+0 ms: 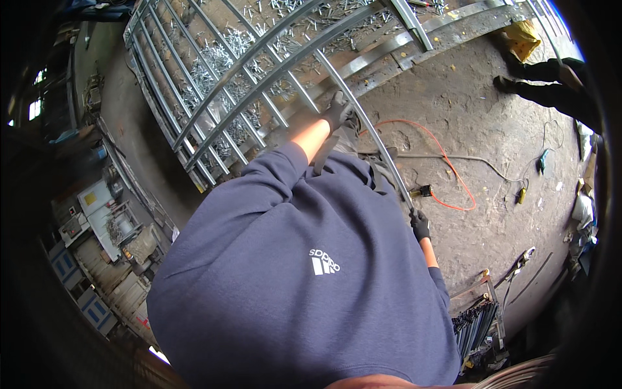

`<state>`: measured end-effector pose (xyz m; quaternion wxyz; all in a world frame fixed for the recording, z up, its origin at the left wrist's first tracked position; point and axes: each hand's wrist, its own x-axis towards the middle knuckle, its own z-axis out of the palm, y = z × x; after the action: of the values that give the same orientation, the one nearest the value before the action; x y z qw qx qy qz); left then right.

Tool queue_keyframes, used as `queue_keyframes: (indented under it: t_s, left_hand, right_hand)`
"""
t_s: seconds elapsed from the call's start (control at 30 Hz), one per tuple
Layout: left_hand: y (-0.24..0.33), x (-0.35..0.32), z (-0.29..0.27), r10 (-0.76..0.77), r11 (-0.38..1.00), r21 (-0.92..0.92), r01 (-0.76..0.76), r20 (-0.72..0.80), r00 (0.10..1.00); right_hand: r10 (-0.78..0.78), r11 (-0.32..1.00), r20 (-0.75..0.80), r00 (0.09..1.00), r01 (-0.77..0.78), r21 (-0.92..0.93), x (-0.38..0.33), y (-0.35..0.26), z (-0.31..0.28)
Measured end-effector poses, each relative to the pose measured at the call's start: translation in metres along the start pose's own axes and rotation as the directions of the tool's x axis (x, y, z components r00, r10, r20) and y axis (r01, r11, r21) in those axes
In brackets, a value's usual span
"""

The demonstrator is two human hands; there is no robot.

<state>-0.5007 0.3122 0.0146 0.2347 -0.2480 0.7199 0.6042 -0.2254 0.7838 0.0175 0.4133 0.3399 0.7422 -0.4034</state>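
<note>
There were two gloved hands, a left hand (337, 110) and a right hand (420, 225), on one long curved bar (363, 117). One barred metal frame (214, 78) lay in the upper left of the frame. One orange cable (447, 162) crossed the floor at centre right. One other person (551, 81) was at upper right.
</note>
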Motion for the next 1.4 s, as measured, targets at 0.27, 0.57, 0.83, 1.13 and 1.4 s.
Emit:
queue_keyframes:
  t_s: [0.27,0.57,0.83,1.13,1.4]
  left_hand:
    - [0.016,0.049,-0.108,0.227,0.951,-0.148,-0.27,-0.255,0.94]
    - [0.065,0.089,-0.185,0.659,0.596,0.791,-0.139,-0.383,0.648]
    - [0.065,0.119,-0.154,0.34,0.638,0.768,-0.055,-0.217,0.915]
    - [0.076,0.118,-0.148,0.274,0.445,0.894,0.058,-0.197,0.942]
    - [0.069,0.12,-0.151,0.467,0.471,0.881,-0.038,-0.212,0.858]
  right_hand:
    - [-0.137,0.99,-0.012,0.991,0.137,0.022,0.012,-0.076,0.034]
    - [-0.301,0.952,-0.077,0.951,0.304,0.028,0.016,-0.106,0.057]
    - [-0.275,0.962,-0.014,0.961,0.274,-0.015,0.012,-0.262,0.109]
    - [-0.836,0.517,-0.004,0.549,0.789,0.332,0.061,-0.406,0.167]
    - [-0.141,0.988,0.149,0.979,0.129,0.087,0.004,-0.165,0.064]
